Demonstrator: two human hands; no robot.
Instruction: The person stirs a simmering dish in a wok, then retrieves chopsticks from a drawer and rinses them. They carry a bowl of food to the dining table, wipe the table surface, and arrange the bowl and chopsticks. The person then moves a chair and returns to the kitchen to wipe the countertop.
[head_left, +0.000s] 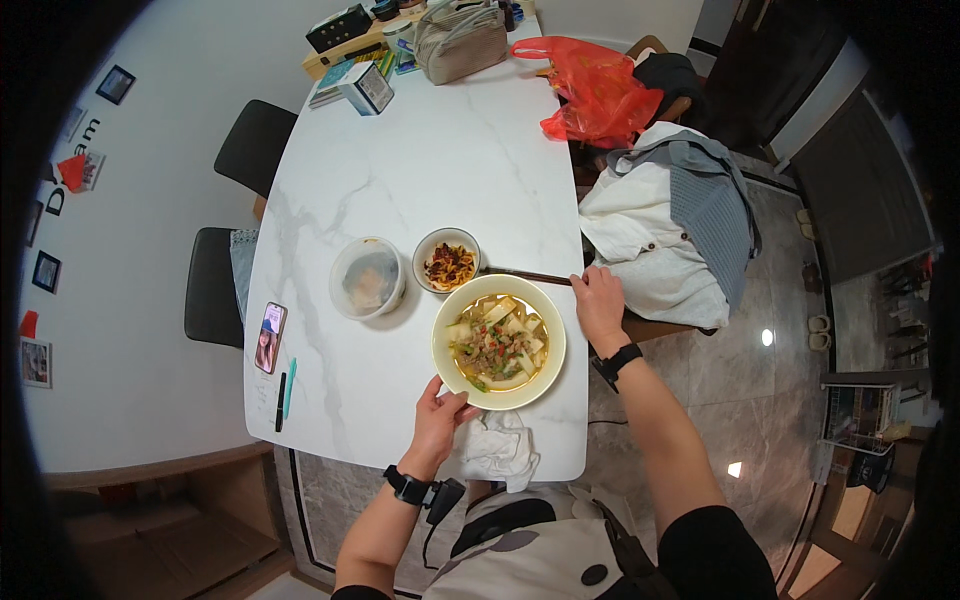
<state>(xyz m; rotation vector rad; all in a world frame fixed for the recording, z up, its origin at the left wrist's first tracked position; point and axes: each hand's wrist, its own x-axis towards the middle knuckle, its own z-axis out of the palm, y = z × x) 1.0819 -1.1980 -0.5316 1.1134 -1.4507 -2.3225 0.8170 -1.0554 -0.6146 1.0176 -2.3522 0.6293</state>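
A large pale yellow bowl of soup with tofu-like pieces, minced meat and red and green bits stands near the table's front edge. My left hand grips its lower left rim, thumb on top and fingers beneath. At the table's right edge, my right hand has its fingertips on the end of dark chopsticks, which lie behind the bowl. A smaller bowl of shredded food with dark red sauce touches or nearly touches the big bowl's far side. Crumpled white tissue lies in front, partly under the big bowl.
Left of the bowls stand a lidded plastic tub, a phone and two pens. A box and a striped bag occupy the far end. A red plastic bag and draped clothes are on the right.
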